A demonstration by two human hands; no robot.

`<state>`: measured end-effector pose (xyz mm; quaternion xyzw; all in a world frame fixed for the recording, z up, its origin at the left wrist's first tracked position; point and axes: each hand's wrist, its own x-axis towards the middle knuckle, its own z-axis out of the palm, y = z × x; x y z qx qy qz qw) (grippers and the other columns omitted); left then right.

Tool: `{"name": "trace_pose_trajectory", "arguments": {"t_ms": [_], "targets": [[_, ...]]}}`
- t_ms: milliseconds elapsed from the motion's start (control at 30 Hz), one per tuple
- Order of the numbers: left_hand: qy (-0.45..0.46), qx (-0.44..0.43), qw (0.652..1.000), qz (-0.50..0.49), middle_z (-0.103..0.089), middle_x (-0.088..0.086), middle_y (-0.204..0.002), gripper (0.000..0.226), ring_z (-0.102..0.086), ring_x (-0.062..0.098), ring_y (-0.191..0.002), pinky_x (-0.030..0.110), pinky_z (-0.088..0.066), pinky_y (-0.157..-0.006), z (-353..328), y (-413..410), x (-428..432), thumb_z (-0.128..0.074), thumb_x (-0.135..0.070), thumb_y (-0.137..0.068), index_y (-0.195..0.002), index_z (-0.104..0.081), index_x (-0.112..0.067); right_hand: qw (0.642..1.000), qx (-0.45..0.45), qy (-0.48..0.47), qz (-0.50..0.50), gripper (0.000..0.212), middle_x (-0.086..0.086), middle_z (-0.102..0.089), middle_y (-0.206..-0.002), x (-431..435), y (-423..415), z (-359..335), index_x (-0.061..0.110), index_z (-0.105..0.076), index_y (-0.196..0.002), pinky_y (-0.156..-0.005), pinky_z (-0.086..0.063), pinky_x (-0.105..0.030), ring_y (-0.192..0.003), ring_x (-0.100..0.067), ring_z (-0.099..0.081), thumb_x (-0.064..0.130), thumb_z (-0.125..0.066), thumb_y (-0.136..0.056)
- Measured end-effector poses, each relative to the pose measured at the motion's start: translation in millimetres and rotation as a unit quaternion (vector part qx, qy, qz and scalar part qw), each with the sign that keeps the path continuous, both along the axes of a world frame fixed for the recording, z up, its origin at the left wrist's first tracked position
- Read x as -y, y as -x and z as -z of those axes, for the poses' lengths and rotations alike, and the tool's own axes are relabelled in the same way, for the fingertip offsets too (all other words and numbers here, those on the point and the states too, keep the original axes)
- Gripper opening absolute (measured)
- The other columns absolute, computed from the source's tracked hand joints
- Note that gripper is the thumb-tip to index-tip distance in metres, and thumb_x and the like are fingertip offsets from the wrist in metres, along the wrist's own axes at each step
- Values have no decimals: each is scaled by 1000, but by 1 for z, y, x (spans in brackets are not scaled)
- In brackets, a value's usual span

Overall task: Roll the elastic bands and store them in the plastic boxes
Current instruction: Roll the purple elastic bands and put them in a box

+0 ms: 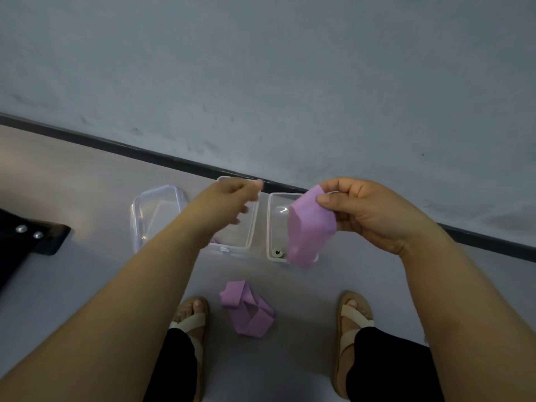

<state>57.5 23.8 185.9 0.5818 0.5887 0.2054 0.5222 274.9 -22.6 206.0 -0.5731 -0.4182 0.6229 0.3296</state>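
My right hand (374, 211) pinches a purple elastic band (309, 227) by its top edge, and the band hangs down over the right clear plastic box (271, 227). My left hand (229, 203) hovers above the middle clear box (251, 227), blurred, fingers loosely curled and holding nothing. A second purple band (248, 307) lies crumpled on the floor between my feet. At the left lies a clear lid or box (156, 210).
The boxes stand on a grey floor beside a wall with a dark baseboard (174, 162). A black object with metal studs (32, 236) lies at the far left. My sandalled feet (191, 317) stand near the loose band.
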Motion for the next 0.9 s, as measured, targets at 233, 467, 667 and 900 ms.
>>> {"name": "trace_pose_trajectory", "arguments": {"t_ms": [233,467,667,900], "targets": [[136,143,978,71,-74,1,-89,24,-68,17,-88,31,-53,-85,-3,-33,23,-62,-38,-84,-94,-66,-16,999,8,3,43,20,-12,-68,-95,-1,2,-2,16,-63,-102,-79,-49,-35,-86,-25,-58,8,-62,-85],[97,140,984,-41,-71,4,-85,19,-65,16,-72,27,-55,-71,0,-50,28,-58,-33,-90,-89,-63,-15,934,311,-176,18,25,-5,-69,-89,1,6,1,26,-66,-91,-69,-49,-16,-79,-15,-62,4,-70,-78],[230,291,924,-95,-69,9,-104,37,-67,20,-94,33,-54,-87,-2,-57,26,-57,-40,-89,-110,-63,-10,828,450,-335,-7,22,1,-54,-80,3,30,10,21,-72,-91,-58,-42,-29,-69,-14,-50,14,-53,-85],[232,385,864,-227,-63,15,-89,21,-62,20,-67,25,-55,-55,-7,-52,11,-42,-11,-97,-101,-61,-3,861,400,-301,-83,25,11,-51,-89,7,48,17,30,-66,-113,-66,-45,-20,-73,-5,-49,30,-59,-89]]}}
